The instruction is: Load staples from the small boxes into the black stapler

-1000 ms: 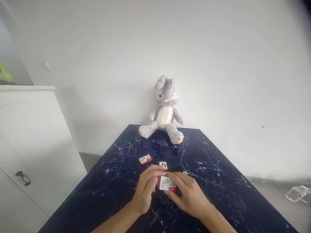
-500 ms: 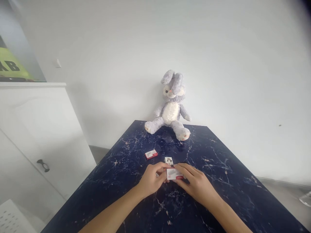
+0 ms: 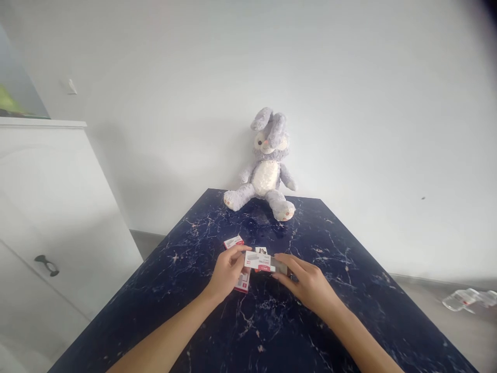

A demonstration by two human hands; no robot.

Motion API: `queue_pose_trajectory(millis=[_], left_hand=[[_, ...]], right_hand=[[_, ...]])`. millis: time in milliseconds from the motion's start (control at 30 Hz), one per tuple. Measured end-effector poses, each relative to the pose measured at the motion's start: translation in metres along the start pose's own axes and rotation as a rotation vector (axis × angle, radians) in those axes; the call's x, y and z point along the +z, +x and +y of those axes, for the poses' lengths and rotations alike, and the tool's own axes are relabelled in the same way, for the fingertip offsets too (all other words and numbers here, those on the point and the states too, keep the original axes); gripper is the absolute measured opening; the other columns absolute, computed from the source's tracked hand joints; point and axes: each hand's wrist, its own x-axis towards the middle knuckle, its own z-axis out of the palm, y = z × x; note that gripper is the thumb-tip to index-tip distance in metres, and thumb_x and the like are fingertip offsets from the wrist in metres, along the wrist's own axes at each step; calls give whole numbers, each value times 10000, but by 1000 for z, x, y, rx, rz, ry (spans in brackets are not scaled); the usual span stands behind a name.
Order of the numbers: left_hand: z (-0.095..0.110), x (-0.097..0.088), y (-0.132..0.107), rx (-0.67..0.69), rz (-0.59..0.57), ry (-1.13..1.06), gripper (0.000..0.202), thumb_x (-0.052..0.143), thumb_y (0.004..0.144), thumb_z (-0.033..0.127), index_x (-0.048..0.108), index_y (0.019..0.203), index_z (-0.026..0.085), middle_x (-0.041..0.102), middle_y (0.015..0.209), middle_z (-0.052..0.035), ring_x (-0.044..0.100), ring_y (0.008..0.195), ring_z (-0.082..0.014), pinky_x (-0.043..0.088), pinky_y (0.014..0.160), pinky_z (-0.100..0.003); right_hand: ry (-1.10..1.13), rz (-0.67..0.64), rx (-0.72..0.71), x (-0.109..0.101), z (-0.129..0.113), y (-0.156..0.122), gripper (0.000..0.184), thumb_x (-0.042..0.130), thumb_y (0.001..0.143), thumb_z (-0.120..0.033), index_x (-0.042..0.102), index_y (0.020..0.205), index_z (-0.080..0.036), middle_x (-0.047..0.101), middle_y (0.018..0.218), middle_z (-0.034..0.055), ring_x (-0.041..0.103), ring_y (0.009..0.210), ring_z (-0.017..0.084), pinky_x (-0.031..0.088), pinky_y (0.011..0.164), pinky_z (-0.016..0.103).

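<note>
my left grip [image 3: 226,270] pinches red-and-white carton [image 3: 257,260], right grip [image 3: 310,280] pinches grey block [image 3: 279,266] at carton's right end; crooked force could tear carton, loose pinch drop block.

Left grip [image 3: 226,272] and right grip [image 3: 311,281] close together, fingers [image 3: 290,260] curled, forearms [image 3: 171,329] aslant.

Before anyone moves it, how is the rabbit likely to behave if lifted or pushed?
The rabbit is probably soft and floppy: one ear droops over its face. Its plush look suggests it is light for its size. Pushed, it may slump or slide rather than roll, since it sits with legs spread on the table.
</note>
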Motion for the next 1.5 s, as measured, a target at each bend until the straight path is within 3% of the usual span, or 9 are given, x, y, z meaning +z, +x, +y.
queue_pose_trajectory(millis=[233,400,633,800,933,1167,1333,1433,1500], left_hand=[[-4,1,-2,4,20,38,306,523,943,413,664,1095,187,735,828,-41,662,648,-158,526,614,-251],[-5,6,-5,25,27,49,330,496,960,432,641,1133,191,746,963,-67,697,735,-182,567,686,-288],[-4,5,-6,53,54,139,330,479,970,420,651,1150,203,751,947,-61,697,711,-182,557,665,-277],[-1,3,-5,47,31,165,321,479,972,406,659,1132,194,728,791,-33,653,634,-158,511,610,-242],[-2,2,-2,43,11,138,317,484,970,415,644,1119,185,707,765,-27,639,618,-151,494,590,-233],[-7,2,-3,39,47,126,351,442,984,465,594,1144,192,699,786,-31,611,578,-137,461,564,-228],[-7,1,-6,59,66,179,359,415,992,471,593,1131,192,716,817,-47,586,541,-127,433,526,-221],[-4,2,-8,80,71,185,344,406,999,454,589,1129,195,695,737,-24,581,523,-126,430,520,-217],[-2,3,-10,94,64,174,329,406,1002,444,585,1130,198,685,719,-14,588,523,-124,432,519,-213]], right_hand=[[-20,-43,-10,-1,-11,4,262,461,999,-277,612,1213,-279,641,1203,85,687,935,206,591,772,324],[-6,27,37,4,-15,5,238,448,985,-255,649,1112,-266,624,1178,95,684,883,207,596,711,315],[179,83,225,10,-27,8,143,560,946,-312,678,1004,-259,636,1161,79,668,881,208,598,754,333],[348,91,372,11,-26,9,197,633,897,-396,709,805,-240,692,1109,61,686,832,203,600,698,317],[472,103,475,7,-23,9,216,637,891,-408,697,788,-228,714,1118,64,699,903,229,592,742,343],[764,304,614,3,-22,10,283,659,869,-484,654,845,-202,702,1156,118,681,991,274,569,831,386],[1112,507,870,7,-14,12,265,727,820,-447,642,932,-222,708,945,42,670,876,208,571,845,334],[1324,584,1040,8,-14,11,239,733,807,-381,648,962,-221,635,826,2,630,751,148,567,687,242],[1392,514,1064,8,-18,11,232,702,827,-382,652,973,-209,560,751,-18,527,592,98,461,484,187]])
